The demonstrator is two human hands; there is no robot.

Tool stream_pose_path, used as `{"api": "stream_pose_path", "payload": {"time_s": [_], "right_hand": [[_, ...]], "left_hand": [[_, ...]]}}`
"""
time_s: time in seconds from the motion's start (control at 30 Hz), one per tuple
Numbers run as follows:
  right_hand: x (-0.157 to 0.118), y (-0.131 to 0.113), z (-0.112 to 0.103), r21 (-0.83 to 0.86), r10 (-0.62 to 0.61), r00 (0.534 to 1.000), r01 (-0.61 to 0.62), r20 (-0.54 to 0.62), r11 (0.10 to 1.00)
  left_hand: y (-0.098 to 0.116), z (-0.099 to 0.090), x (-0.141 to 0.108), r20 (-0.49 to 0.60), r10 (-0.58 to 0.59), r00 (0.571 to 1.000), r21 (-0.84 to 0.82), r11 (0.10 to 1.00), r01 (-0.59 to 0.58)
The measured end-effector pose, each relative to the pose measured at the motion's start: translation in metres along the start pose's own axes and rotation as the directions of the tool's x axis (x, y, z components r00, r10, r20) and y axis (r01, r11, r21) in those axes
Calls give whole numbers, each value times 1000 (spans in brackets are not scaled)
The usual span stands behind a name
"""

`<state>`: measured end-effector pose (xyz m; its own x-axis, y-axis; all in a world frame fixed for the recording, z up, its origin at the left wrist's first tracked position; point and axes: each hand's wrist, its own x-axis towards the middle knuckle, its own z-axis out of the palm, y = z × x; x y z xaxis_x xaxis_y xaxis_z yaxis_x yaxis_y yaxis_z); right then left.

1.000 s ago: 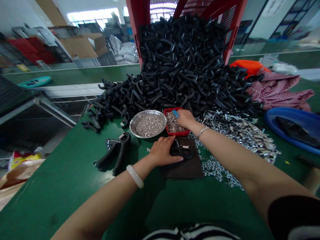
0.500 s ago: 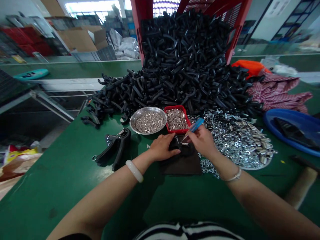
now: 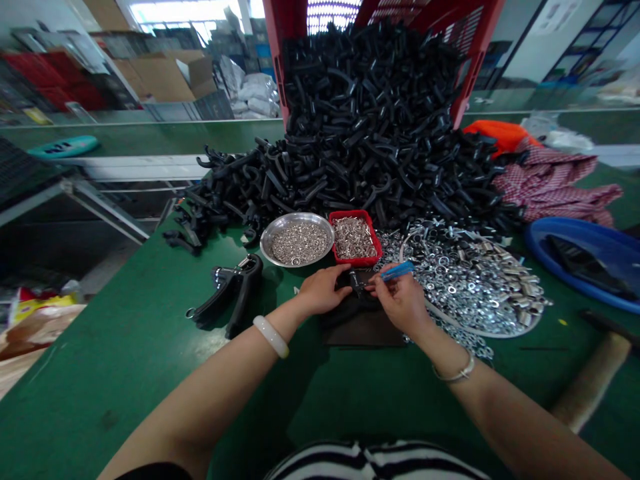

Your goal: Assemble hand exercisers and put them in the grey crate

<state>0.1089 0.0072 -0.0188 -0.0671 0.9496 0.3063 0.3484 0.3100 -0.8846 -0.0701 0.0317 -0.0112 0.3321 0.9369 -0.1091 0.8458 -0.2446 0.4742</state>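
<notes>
Hand-grip exerciser [image 3: 351, 298], under left hand [image 3: 323, 290] — blue-handled tool [image 3: 397, 270], in right hand [image 3: 403, 303]

Black plastic hand grip [image 3: 347, 293], blue-handled tool [image 3: 397, 270]

**Green workbench [image 3: 125, 373] crowded with metal and black plastic parts**

The bench carries a tall heap of black plastic hook-shaped parts [image 3: 350, 173]. Before it, a round steel dish [image 3: 265, 237] of small silver pieces sits just beside a red plastic tray [image 3: 356, 262] of silver parts. A black spring-loaded hand grip [image 3: 235, 293] lies near a dark brown rectangular mat [image 3: 363, 331]. Right of these spread silver washers and nuts [image 3: 475, 287], then a blue plastic basin [image 3: 575, 230] and a crumpled red-checked cloth [image 3: 560, 187].
</notes>
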Motion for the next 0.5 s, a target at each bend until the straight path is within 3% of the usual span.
{"api": "stream_pose_path", "payload": {"time_s": [0.07, 0.13, 0.2, 0.3, 0.37, 0.43, 0.5], "right_hand": [[0, -3, 3, -153, -89, 996, 89, 4, 984], [2, -3, 7, -136, -68, 997, 62, -37, 989], [3, 0, 10, 108, 110, 988, -98, -110, 989], [3, 5, 11, 541, 426, 902, -321, -77, 777], [5, 6, 8, 649, 492, 870, -370, -8, 665], [13, 7, 5, 630, 451, 892, -341, -17, 698], [29, 9, 3, 511, 336, 937, -243, -97, 825]], "left_hand": [[0, 0, 0, -9, -6, 1000, -22, 1000, 6], [-1, 1, 0, -17, 11, 1000, -34, 999, -11], [-2, 2, 0, -27, 25, 999, -38, 999, -26], [-5, 5, 2, -37, 30, 999, -47, 998, -31], [-7, 7, 4, -36, 34, 999, -56, 998, -36], [-8, 8, 4, -31, 39, 999, -63, 997, -41], [-6, 8, 3, -36, 36, 999, -64, 997, -39]]}}
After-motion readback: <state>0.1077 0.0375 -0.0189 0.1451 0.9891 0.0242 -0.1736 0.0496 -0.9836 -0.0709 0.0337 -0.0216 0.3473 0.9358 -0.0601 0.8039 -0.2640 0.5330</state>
